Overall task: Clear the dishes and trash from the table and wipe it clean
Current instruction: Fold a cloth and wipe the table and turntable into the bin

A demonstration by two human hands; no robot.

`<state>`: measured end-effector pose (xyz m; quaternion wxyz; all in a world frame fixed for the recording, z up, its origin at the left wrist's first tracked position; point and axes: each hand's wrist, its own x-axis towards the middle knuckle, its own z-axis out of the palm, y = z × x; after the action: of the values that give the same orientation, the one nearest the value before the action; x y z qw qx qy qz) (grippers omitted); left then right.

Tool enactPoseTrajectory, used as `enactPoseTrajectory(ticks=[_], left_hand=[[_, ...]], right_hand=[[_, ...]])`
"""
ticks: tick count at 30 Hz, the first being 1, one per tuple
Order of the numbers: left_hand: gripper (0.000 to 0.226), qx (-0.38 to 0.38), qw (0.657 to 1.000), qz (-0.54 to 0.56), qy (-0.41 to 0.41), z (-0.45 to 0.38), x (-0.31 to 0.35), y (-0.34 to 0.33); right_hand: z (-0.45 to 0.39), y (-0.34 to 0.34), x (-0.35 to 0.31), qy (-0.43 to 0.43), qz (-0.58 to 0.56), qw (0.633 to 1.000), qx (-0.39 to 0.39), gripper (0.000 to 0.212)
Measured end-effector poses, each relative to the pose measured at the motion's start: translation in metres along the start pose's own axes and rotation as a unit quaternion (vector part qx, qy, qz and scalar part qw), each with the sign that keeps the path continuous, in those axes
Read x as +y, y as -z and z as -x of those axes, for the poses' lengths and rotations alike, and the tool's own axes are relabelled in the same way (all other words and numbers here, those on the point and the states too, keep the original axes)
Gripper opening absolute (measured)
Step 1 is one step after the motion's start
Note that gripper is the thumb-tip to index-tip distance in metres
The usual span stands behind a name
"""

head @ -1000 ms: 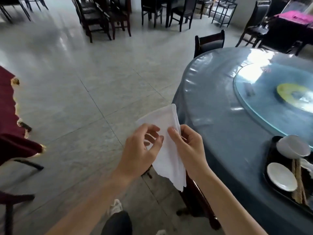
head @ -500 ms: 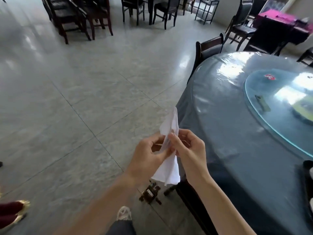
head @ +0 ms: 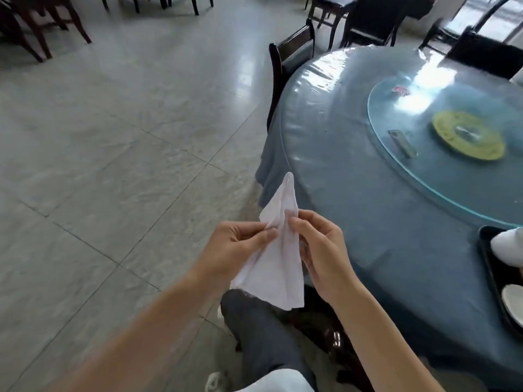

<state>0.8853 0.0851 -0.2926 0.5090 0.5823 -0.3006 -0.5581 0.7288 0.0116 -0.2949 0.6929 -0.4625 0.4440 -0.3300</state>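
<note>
Now both hands are working a white cloth (head: 276, 267) off the bench's near edge: the left hand (head: 235, 250) and right hand (head: 322, 250) are each pinching it, and it is hanging narrower than a second ago, gathered into a folded wad, apparently being readied for wiping. Beyond them, the blue-covered bench (head: 353, 193) is waiting, unwiped. A dark tray (head: 492, 275) of white dishes (head: 512, 299) is sitting at its right edge, a glass turntable (head: 424, 176) farther in, a dark chair (head: 291, 58) behind.

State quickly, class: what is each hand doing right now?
Left hand: fingers pinch the white cloth.
Right hand: fingers pinch the same cloth.
</note>
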Motion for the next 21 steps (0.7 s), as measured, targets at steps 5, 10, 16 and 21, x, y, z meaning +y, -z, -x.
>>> enactPoseTrajectory(ticks=[5,10,16,21], left_hand=[[0.018,-0.009,1.0,0.008,0.019,-0.096,0.019,0.019],[0.018,-0.052,0.996,0.025,0.073,-0.202,0.057,0.029],[0.026,-0.09,0.993,0.023,0.079,-0.308,0.101,0.022],[0.028,-0.132,0.985,0.043,0.1,-0.36,0.122,0.015]], right_hand=[[-0.084,0.005,-0.004,-0.009,0.002,0.999,0.046,0.015],[-0.172,0.018,-0.038,-0.061,-0.034,0.998,-0.004,0.033],[-0.256,0.029,-0.075,-0.024,0.054,0.998,-0.018,0.067],[-0.3,0.023,-0.093,0.024,0.173,0.984,0.037,0.073]])
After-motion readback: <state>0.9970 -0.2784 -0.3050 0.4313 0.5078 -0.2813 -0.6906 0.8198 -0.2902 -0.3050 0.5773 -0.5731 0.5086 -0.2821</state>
